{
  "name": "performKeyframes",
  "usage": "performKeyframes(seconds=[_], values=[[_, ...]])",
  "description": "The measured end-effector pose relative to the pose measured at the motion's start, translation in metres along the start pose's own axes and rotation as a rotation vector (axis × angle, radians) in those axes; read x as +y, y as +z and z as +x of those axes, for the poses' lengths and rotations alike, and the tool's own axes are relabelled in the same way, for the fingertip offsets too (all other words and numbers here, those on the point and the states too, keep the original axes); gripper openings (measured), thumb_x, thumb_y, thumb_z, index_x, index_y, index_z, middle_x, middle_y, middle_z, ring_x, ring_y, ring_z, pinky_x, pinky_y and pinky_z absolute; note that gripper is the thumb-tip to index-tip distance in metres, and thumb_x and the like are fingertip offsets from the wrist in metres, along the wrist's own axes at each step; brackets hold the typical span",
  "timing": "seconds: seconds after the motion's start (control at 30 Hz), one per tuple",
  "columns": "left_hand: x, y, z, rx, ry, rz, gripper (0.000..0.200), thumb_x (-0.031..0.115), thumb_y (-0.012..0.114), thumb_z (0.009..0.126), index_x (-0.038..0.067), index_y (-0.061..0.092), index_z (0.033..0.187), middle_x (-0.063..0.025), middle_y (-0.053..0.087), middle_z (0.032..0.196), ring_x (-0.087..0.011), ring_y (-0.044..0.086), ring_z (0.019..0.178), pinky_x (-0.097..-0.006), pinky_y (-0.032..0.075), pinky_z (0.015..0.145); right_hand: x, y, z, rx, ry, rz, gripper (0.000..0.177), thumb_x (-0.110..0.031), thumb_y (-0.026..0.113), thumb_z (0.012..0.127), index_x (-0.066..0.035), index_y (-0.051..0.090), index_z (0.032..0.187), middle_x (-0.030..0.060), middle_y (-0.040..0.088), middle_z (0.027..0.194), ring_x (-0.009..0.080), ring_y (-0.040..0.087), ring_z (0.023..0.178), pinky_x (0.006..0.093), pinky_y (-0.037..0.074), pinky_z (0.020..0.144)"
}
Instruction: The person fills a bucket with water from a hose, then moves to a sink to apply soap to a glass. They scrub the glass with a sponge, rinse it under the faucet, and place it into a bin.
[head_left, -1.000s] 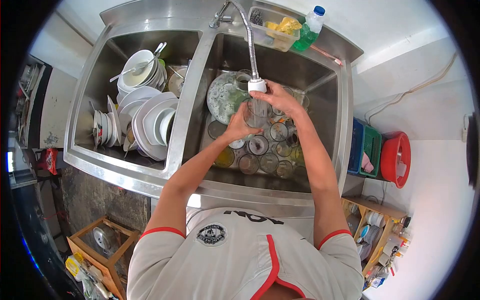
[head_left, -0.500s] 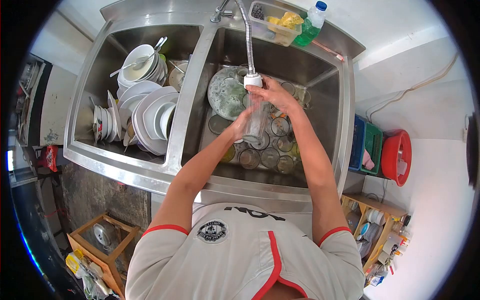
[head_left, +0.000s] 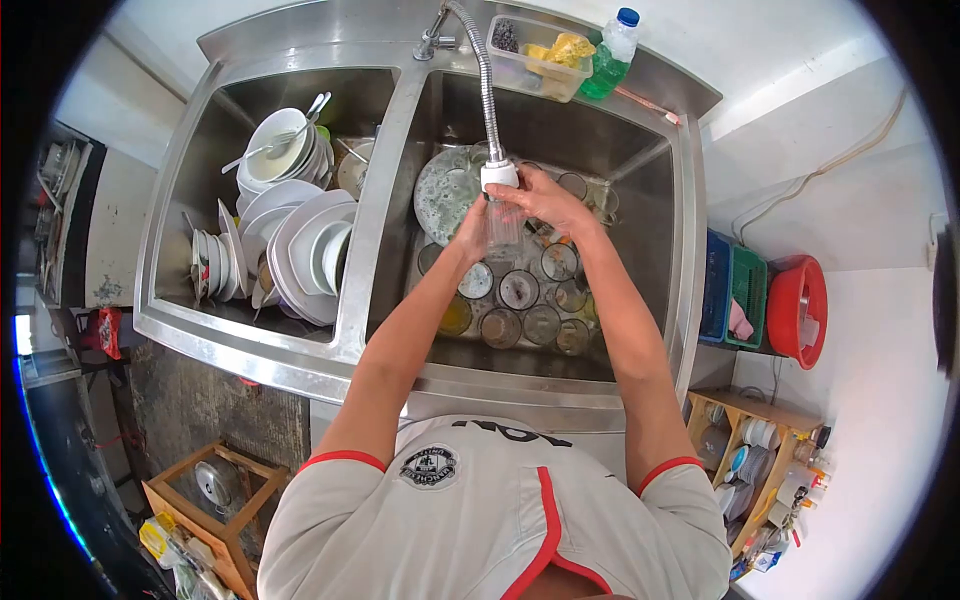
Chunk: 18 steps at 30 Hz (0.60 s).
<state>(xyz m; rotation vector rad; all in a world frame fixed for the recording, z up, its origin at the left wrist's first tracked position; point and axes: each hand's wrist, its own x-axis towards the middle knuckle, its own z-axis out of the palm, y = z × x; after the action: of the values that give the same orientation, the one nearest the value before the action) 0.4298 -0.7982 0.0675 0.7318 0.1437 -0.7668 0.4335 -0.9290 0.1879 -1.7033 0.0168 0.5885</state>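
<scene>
- Left hand (head_left: 470,235): grip closed on the lower side of a clear glass (head_left: 503,228), holding it from the left.
- Right hand (head_left: 548,200): grip closed round the upper end of the same glass, fingers curled and lying against the sprayer head (head_left: 499,175).
- Glass: held between both hands above the right basin (head_left: 560,125), directly under the sprayer head and clear of the basin floor. Its exact tilt cannot be told.
- Sprayer head: white, at the end of a flexible metal hose (head_left: 487,90) that runs down from the back rim of the sink.
- Right basin floor: many more glasses (head_left: 520,290) stand upright, close together, below the hands. A large round speckled plate (head_left: 445,190) leans at the rear left, just beside the left hand.
- Left basin (head_left: 200,150): stacked white plates (head_left: 300,240) stand on edge, with bowls (head_left: 278,140) holding spoons behind them.
- Back ledge: a clear tub with yellow sponges (head_left: 545,55), and a bottle of green liquid (head_left: 610,55) just beside it.
- Right of the sink, well apart: a red bucket (head_left: 797,310).
</scene>
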Motion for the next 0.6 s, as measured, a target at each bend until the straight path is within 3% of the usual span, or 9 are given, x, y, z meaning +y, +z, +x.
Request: performKeyframes(seconds=[0.13, 0.17, 0.3, 0.4, 0.43, 0.53, 0.57, 0.6], values=[[-0.003, -0.013, 0.003, 0.094, 0.101, 0.172, 0.042, 0.034, 0.054, 0.089, 0.004, 0.049, 0.119, -0.007, 0.06, 0.103, -0.0183, 0.06, 0.092, -0.0326, 0.051, 0.076, 0.006, 0.003, 0.006, 0.034, -0.099, -0.101, 0.048, -0.034, 0.07, 0.082, -0.002, 0.055, 0.115, 0.0041, 0.061, 0.102, 0.0118, 0.057, 0.091, 0.0291, 0.047, 0.081], [0.008, -0.002, -0.01, 0.164, 0.047, 0.129, 0.047, 0.016, 0.068, 0.08, 0.001, 0.048, 0.119, -0.0082, 0.059, 0.104, -0.0184, 0.06, 0.094, -0.0331, 0.05, 0.08, 0.005, 0.003, 0.007, 0.08, -0.095, -0.186, 0.044, -0.029, 0.071, 0.082, -0.002, 0.057, 0.113, 0.0045, 0.062, 0.102, 0.0119, 0.057, 0.092, 0.0288, 0.045, 0.085], [-0.005, -0.016, -0.037, 0.128, 0.14, 0.31, 0.066, 0.005, 0.078, 0.067, -0.003, 0.044, 0.122, -0.0119, 0.057, 0.111, -0.0198, 0.06, 0.096, -0.0338, 0.049, 0.086, 0.009, 0.002, 0.007, 0.094, -0.143, -0.113, 0.042, -0.029, 0.069, 0.084, -0.002, 0.056, 0.114, 0.0042, 0.062, 0.101, 0.0115, 0.056, 0.088, 0.028, 0.045, 0.082], [-0.021, -0.01, -0.059, 0.149, 0.113, 0.45, 0.07, 0.008, 0.081, 0.065, -0.003, 0.042, 0.122, -0.012, 0.056, 0.112, -0.0215, 0.057, 0.101, -0.0349, 0.046, 0.091, 0.004, 0.005, 0.002, 0.093, -0.062, -0.079, 0.042, -0.029, 0.068, 0.084, -0.002, 0.056, 0.114, 0.0032, 0.062, 0.099, 0.0104, 0.056, 0.088, 0.027, 0.046, 0.08], [-0.023, -0.006, -0.062, 0.159, 0.12, 0.543, 0.076, 0.012, 0.084, 0.061, -0.002, 0.042, 0.124, -0.0108, 0.055, 0.113, -0.0219, 0.054, 0.107, -0.0355, 0.042, 0.095, 0.007, 0.003, 0.004, 0.051, -0.082, -0.058, 0.048, -0.034, 0.069, 0.083, -0.001, 0.056, 0.115, 0.0067, 0.062, 0.095, 0.0132, 0.058, 0.086, 0.0262, 0.047, 0.079], [-0.025, 0.013, -0.075, 0.079, 0.131, 0.627, 0.084, 0.017, 0.087, 0.057, 0.001, 0.042, 0.126, -0.0098, 0.055, 0.115, -0.0215, 0.052, 0.111, -0.035, 0.04, 0.097, 0.014, 0.007, 0.005, -0.011, -0.067, 0.364, 0.044, -0.036, 0.057, 0.09, 0.001, 0.055, 0.113, 0.0086, 0.061, 0.101, 0.0156, 0.059, 0.09, 0.0291, 0.05, 0.08], [-0.026, 0.014, -0.071, 0.079, 0.2, 0.676, 0.082, 0.017, 0.087, 0.057, 0.001, 0.043, 0.124, -0.0096, 0.055, 0.115, -0.0205, 0.052, 0.11, -0.0345, 0.04, 0.096, 0.014, 0.003, 0.005, -0.037, 0.009, 0.5, 0.046, -0.041, 0.046, 0.095, 0.0, 0.052, 0.115, 0.01, 0.059, 0.102, 0.0183, 0.06, 0.093, 0.033, 0.05, 0.086], [-0.029, 0.012, -0.066, 0.08, 0.264, 0.723, 0.08, 0.016, 0.087, 0.057, 0.001, 0.044, 0.122, -0.0094, 0.055, 0.116, -0.0195, 0.051, 0.109, -0.034, 0.04, 0.096, 0.021, -0.002, 0.008, -0.068, -0.01, 0.581, 0.048, -0.042, 0.045, 0.095, 0.0, 0.052, 0.115, 0.0103, 0.059, 0.103, 0.0186, 0.06, 0.093, 0.0336, 0.05, 0.086]])
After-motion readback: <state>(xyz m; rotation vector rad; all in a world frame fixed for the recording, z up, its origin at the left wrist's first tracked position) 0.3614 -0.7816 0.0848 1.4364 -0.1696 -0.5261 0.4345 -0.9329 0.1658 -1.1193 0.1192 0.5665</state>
